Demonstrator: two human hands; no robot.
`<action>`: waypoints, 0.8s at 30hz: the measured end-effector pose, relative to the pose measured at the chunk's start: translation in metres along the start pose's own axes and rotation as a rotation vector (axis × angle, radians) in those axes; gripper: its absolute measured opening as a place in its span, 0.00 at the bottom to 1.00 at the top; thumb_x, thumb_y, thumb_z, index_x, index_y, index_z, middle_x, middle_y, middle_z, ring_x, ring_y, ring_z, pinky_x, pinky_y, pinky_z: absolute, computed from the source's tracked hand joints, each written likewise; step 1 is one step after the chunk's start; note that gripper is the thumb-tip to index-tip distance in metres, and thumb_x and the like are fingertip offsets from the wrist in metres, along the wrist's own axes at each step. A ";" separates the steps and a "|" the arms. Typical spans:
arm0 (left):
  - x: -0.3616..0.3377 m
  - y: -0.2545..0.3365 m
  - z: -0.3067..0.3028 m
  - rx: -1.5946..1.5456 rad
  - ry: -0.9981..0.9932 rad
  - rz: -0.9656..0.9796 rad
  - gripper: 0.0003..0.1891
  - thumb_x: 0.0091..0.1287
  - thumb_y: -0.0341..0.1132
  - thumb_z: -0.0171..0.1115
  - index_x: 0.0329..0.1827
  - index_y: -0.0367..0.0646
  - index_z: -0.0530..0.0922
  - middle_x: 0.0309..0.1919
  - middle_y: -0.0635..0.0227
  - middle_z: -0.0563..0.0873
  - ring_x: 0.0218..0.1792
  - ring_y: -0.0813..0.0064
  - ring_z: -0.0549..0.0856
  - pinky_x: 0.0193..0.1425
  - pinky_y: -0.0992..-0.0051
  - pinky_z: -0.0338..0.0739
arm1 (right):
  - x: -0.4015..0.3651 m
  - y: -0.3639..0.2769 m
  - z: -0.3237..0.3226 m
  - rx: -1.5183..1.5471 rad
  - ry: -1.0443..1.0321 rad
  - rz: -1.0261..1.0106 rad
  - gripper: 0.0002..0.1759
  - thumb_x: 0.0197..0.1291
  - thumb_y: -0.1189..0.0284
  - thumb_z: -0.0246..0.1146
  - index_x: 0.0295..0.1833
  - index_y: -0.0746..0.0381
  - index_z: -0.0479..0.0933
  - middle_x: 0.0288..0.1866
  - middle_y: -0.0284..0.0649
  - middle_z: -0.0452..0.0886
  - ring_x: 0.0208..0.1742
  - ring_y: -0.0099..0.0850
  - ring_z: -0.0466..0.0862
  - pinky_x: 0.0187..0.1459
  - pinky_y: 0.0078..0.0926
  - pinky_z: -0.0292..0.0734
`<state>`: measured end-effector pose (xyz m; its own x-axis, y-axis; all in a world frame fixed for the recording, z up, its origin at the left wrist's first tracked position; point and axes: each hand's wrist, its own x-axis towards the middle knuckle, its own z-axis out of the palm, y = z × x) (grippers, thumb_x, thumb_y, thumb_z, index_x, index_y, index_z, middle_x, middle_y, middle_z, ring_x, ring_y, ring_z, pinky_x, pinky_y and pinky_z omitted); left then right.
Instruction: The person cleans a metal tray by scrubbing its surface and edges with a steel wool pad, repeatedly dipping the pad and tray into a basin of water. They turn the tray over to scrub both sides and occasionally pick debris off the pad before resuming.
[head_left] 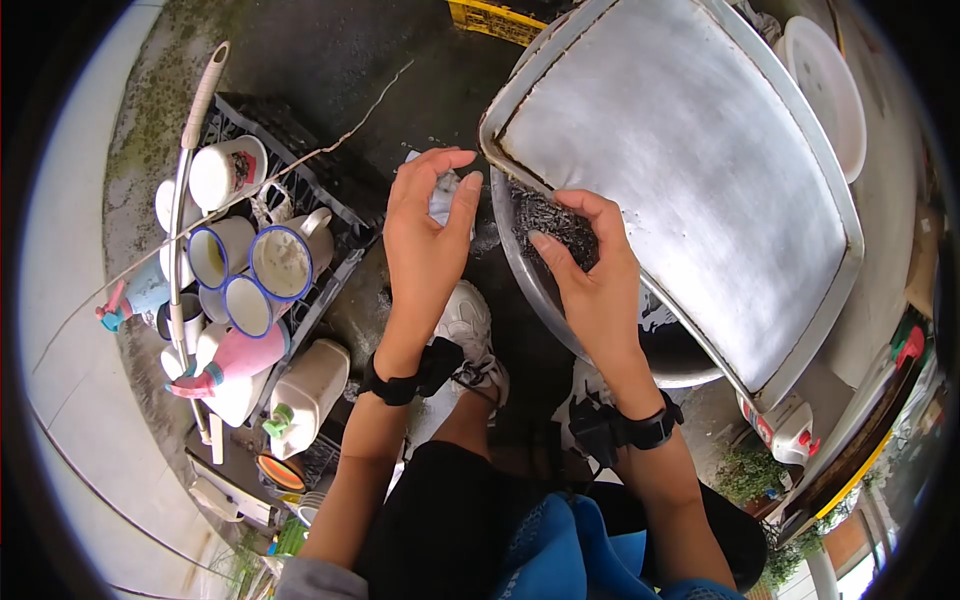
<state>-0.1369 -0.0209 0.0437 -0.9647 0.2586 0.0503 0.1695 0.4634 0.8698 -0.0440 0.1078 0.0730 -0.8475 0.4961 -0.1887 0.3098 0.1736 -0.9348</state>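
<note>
A dark, coarse scouring pad [548, 228] of metal shavings sits in my right hand [600, 270], gripped between thumb and fingers. My left hand [432, 215] is raised to its left, thumb and fingers apart, with nothing between them. A large metal tray [680, 150] with brown stains along its rim rests tilted over a round metal basin [525, 262]. The tray's lower left edge passes just beside the pad. Behind my left hand, a small white and bluish item [443, 196] shows in part; I cannot make out what it is.
On the left, a black crate [335, 262] bears blue-rimmed mugs [281, 262], spray bottles [245, 352] and a long-handled tool [190, 140]. A beige jug [315, 390] stands beside it. A yellow crate [495, 20] is at the top, a white basin [825, 95] at the upper right.
</note>
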 end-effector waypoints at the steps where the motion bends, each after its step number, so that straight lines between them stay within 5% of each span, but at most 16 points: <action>1: -0.004 0.004 -0.001 -0.143 -0.049 -0.056 0.10 0.62 0.31 0.63 0.45 0.40 0.80 0.45 0.61 0.81 0.50 0.66 0.79 0.55 0.71 0.71 | 0.001 0.001 0.002 -0.001 0.000 -0.003 0.20 0.55 0.75 0.67 0.53 0.65 0.70 0.46 0.44 0.80 0.44 0.31 0.81 0.47 0.26 0.74; 6: -0.023 0.016 -0.006 -0.590 -0.346 -0.287 0.24 0.66 0.34 0.61 0.65 0.45 0.69 0.55 0.68 0.75 0.53 0.75 0.76 0.60 0.76 0.70 | 0.002 0.005 0.023 0.401 0.070 0.175 0.15 0.64 0.71 0.61 0.52 0.66 0.70 0.44 0.40 0.79 0.44 0.22 0.78 0.46 0.22 0.72; 9: -0.021 0.025 -0.003 -0.760 -0.341 -0.385 0.24 0.67 0.33 0.60 0.65 0.41 0.68 0.55 0.68 0.76 0.53 0.77 0.76 0.59 0.78 0.70 | 0.001 -0.005 0.032 0.479 0.003 0.148 0.17 0.68 0.67 0.56 0.57 0.67 0.70 0.49 0.41 0.78 0.50 0.24 0.76 0.52 0.22 0.70; 14: -0.011 0.009 -0.002 -0.893 -0.135 -0.565 0.20 0.66 0.28 0.58 0.62 0.41 0.70 0.47 0.74 0.79 0.42 0.88 0.78 0.43 0.88 0.72 | -0.014 0.005 0.036 0.413 0.064 0.154 0.22 0.70 0.62 0.53 0.62 0.67 0.69 0.57 0.43 0.75 0.58 0.29 0.74 0.59 0.26 0.67; 21: 0.030 -0.002 -0.020 -0.928 -0.094 -0.477 0.15 0.65 0.29 0.51 0.55 0.39 0.71 0.45 0.62 0.80 0.49 0.69 0.82 0.55 0.70 0.77 | -0.012 0.031 0.014 0.825 0.064 0.635 0.32 0.66 0.47 0.53 0.59 0.66 0.70 0.57 0.45 0.75 0.58 0.32 0.75 0.59 0.29 0.68; 24: 0.050 -0.001 -0.019 -0.705 -0.199 -0.435 0.15 0.64 0.29 0.54 0.54 0.39 0.73 0.45 0.64 0.81 0.47 0.71 0.83 0.53 0.74 0.76 | 0.001 0.036 0.019 1.070 0.073 0.654 0.36 0.64 0.45 0.53 0.59 0.68 0.68 0.56 0.47 0.76 0.57 0.35 0.76 0.59 0.32 0.70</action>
<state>-0.1891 -0.0242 0.0548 -0.8503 0.3542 -0.3894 -0.4371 -0.0630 0.8972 -0.0423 0.0983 0.0334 -0.6309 0.2804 -0.7235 0.1290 -0.8816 -0.4541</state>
